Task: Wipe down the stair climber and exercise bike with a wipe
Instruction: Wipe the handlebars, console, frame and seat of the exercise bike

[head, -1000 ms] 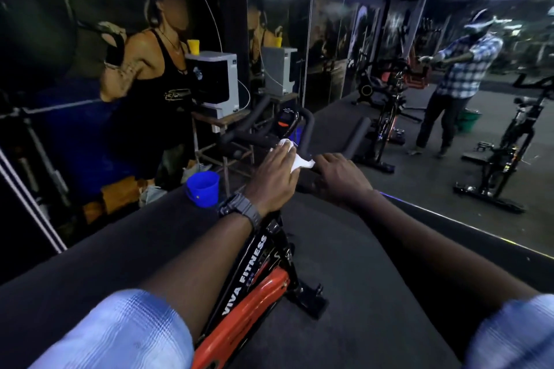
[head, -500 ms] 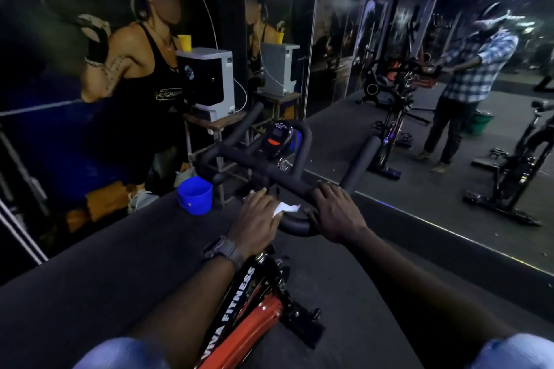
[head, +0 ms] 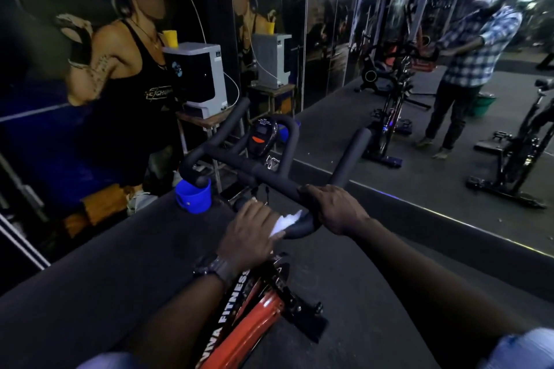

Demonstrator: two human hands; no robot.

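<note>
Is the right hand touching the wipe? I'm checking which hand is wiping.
Apart. The head view shows the right hand gripping the handlebar beside the wipe, bare bar between them.

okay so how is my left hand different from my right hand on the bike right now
The left hand holds a white wipe against the near bend of the handlebar; the right hand holds nothing but the bar itself. The left wrist wears a watch; the right wrist is bare. The left sits lower and nearer you than the right. Both rest on the same handlebar.

White letters reading "FITNESS" run along the black-and-orange frame of the exercise bike [head: 239, 317].
</note>
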